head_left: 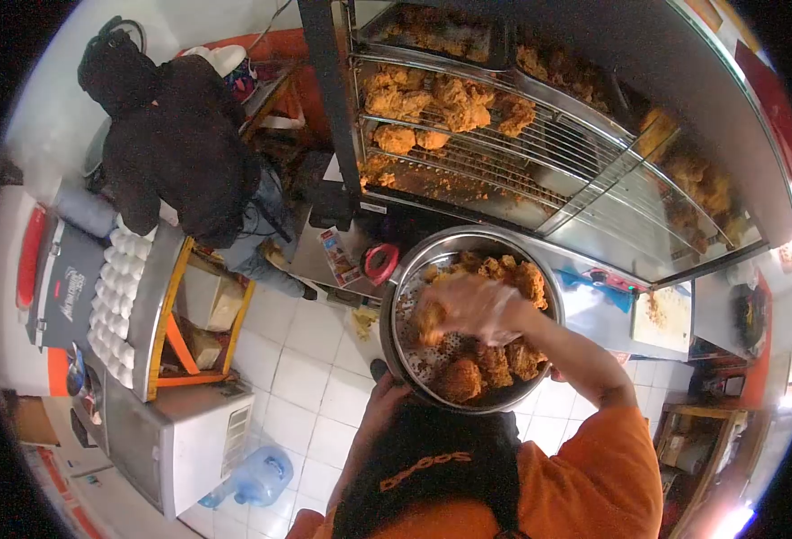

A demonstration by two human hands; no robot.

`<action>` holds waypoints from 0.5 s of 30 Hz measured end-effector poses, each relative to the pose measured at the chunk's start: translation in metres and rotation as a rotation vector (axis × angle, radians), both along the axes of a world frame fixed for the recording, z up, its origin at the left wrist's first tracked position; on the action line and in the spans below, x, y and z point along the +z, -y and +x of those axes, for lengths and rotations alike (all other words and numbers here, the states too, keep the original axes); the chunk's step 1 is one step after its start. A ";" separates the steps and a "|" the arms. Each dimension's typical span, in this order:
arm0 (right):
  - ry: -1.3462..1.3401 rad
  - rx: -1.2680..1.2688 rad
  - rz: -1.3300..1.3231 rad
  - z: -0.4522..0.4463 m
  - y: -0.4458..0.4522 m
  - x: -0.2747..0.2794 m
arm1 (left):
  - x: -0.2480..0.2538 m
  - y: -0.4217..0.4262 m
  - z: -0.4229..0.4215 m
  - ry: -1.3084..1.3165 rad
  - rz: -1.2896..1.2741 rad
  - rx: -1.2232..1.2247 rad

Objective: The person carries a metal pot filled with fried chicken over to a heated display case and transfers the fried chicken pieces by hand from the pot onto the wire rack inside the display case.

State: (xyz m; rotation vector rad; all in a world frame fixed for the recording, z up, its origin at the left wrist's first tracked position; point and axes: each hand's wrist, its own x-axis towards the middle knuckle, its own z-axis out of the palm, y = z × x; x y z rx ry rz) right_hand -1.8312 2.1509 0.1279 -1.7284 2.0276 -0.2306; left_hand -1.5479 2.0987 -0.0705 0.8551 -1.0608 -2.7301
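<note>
A round metal basin (394, 346) with a perforated bottom holds several pieces of fried chicken (461, 380). My right hand (475, 308), in a clear plastic glove, reaches into it. Its fingers close around a fried chicken piece (428, 323) on the basin's left side; the fingertips are partly blurred. At the lower left of the basin, my left hand (385, 401) is curled against the rim, its fingers partly hidden. The basin sits close to the front of my black apron (432, 476).
A glass display warmer (584, 211) with fried chicken on wire racks stands ahead. Left are a person in dark clothes (180, 148), stacked eggs (119, 301) and a white appliance (194, 431). A blue water jug (261, 476) lies on the tiled floor. A cutting board (663, 316) is right.
</note>
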 end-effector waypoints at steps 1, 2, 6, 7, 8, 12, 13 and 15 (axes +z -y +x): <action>0.041 -0.176 -0.010 -0.012 -0.001 0.014 | 0.005 0.001 -0.001 0.002 0.009 -0.012; 0.083 -0.351 -0.021 -0.028 -0.007 0.022 | 0.016 0.004 -0.003 0.005 0.017 -0.024; 0.654 -0.657 -0.826 -0.088 -0.021 0.034 | 0.035 0.006 -0.007 0.028 0.018 -0.028; 0.707 -0.793 -0.906 -0.096 -0.017 0.044 | 0.034 0.006 -0.007 0.034 0.005 -0.031; 0.759 -0.926 -0.986 -0.106 -0.012 0.054 | 0.033 0.006 -0.007 0.039 -0.009 -0.031; 1.000 -1.107 -1.305 -0.159 0.006 0.041 | 0.022 0.007 -0.005 0.120 -0.052 -0.067; 0.993 -1.084 -1.335 -0.158 0.018 0.043 | 0.025 0.007 -0.006 0.096 -0.034 -0.050; 0.577 -1.033 -1.285 -0.183 0.033 0.026 | 0.038 0.004 -0.007 0.055 0.012 -0.021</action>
